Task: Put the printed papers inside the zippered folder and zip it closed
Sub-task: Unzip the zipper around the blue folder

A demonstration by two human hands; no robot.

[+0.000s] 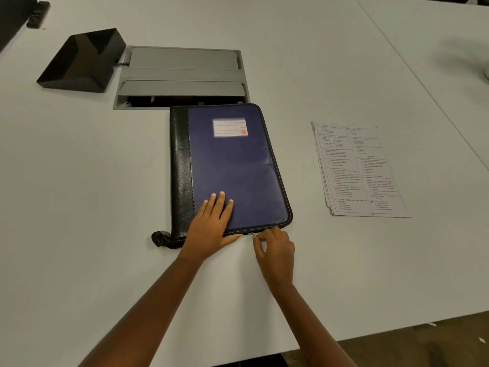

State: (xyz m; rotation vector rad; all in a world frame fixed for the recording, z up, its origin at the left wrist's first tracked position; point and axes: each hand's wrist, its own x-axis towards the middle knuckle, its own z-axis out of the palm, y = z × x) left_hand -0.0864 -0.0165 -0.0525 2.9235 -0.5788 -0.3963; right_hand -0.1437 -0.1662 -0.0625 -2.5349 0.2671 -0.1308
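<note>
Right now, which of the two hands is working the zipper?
The right hand pinches the zipper pull at the near edge of the zippered folder, fingers curled. The left hand only lies flat on top of it, fingers straight.

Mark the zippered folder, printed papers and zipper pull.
zippered folder [238,168], head view, blue front cover.
printed papers [360,170], head view, middle of top sheet.
zipper pull [252,234], head view, metal tab at near edge.

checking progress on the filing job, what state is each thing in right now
zippered folder: cover closed, lying flat
zipper pull: at near edge, pinched
printed papers: stacked right of folder, outside it
left hand: flat, pressing the cover
right hand: pinching the zipper pull
table hatch: near flap open
</note>
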